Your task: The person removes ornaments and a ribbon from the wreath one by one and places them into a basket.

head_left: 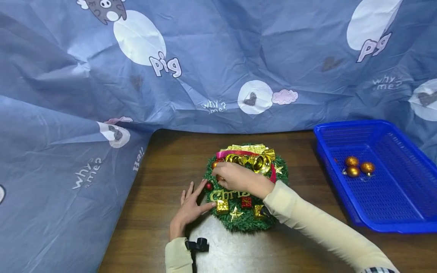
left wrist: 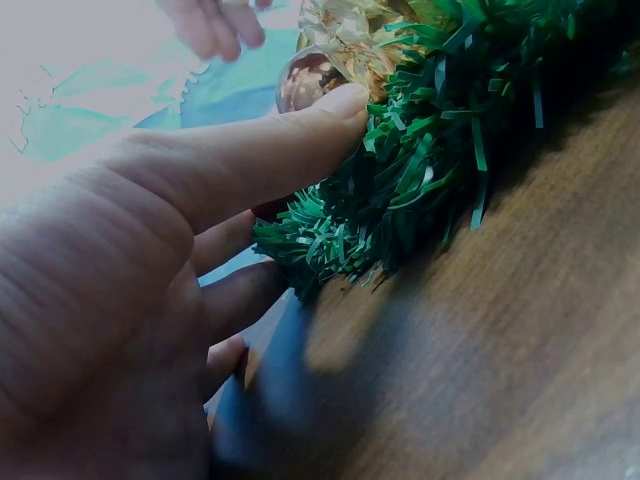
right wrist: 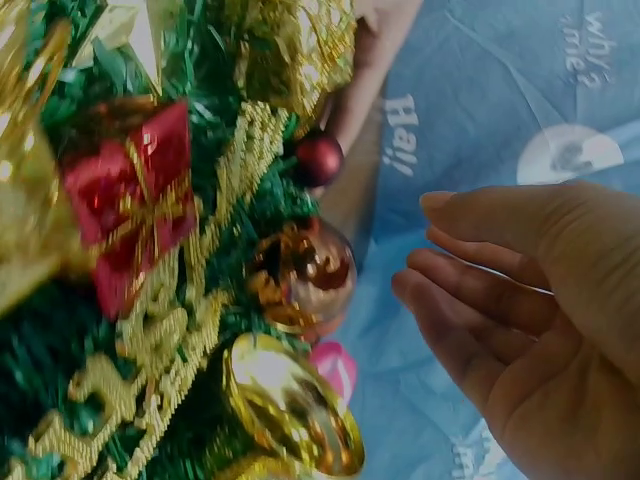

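A green tinsel wreath (head_left: 247, 226) lies on the table with gold bells (head_left: 261, 163), stars, small gift boxes and glittery gold lettering on it. My left hand (head_left: 191, 208) rests at the wreath's left edge, fingers spread, thumb by a gold gift box (head_left: 222, 206) and fingertips near a small dark red ball (head_left: 209, 186). In the left wrist view the thumb touches the wreath's edge. Over the wreath's upper left is my right hand (head_left: 237, 177), its fingers loosely bent. The right wrist view shows nothing between them, apart from a shiny copper ball (right wrist: 305, 275) on the wreath.
A blue plastic basket (head_left: 358, 212) stands at the right, holding several items, among them orange-gold balls (head_left: 351, 161). Blue printed cloth (head_left: 211, 68) hangs behind and along the left side of the brown wooden table (head_left: 164, 159).
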### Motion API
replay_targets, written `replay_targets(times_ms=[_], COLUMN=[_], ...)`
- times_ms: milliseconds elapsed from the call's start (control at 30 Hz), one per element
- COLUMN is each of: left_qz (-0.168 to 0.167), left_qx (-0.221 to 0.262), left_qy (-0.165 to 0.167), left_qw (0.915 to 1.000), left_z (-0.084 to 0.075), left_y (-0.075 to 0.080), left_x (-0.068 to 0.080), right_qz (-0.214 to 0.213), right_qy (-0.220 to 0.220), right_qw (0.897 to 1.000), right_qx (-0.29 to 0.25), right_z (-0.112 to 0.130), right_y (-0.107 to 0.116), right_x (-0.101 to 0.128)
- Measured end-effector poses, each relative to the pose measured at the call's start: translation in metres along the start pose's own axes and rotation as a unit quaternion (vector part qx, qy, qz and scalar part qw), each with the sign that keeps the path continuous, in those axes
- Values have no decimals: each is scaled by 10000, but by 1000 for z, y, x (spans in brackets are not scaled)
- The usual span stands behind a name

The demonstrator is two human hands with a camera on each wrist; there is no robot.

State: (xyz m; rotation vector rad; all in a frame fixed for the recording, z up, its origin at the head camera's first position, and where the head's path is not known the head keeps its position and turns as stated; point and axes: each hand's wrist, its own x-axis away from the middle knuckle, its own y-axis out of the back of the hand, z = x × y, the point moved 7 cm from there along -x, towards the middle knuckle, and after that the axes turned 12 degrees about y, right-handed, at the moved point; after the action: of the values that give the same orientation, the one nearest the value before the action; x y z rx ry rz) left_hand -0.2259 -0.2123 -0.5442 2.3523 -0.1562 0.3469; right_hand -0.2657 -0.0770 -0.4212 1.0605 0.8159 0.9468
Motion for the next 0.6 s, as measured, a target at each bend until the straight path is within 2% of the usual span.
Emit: replay_targets(times_ms=[400,600], left_qz=[5,11], left_qx=[94,159], left_qy=[89,200], left_qw=[9999,9997], left_z=[-1,3], left_y=[1,0], left_x=[1,1], right_qz=[182,397], right_qy=[388,394], right_qw=[9990,9982], right_qx=[131,211], right_z=[6,10], right_y=[-25,-36], right_x=[-25,-34])
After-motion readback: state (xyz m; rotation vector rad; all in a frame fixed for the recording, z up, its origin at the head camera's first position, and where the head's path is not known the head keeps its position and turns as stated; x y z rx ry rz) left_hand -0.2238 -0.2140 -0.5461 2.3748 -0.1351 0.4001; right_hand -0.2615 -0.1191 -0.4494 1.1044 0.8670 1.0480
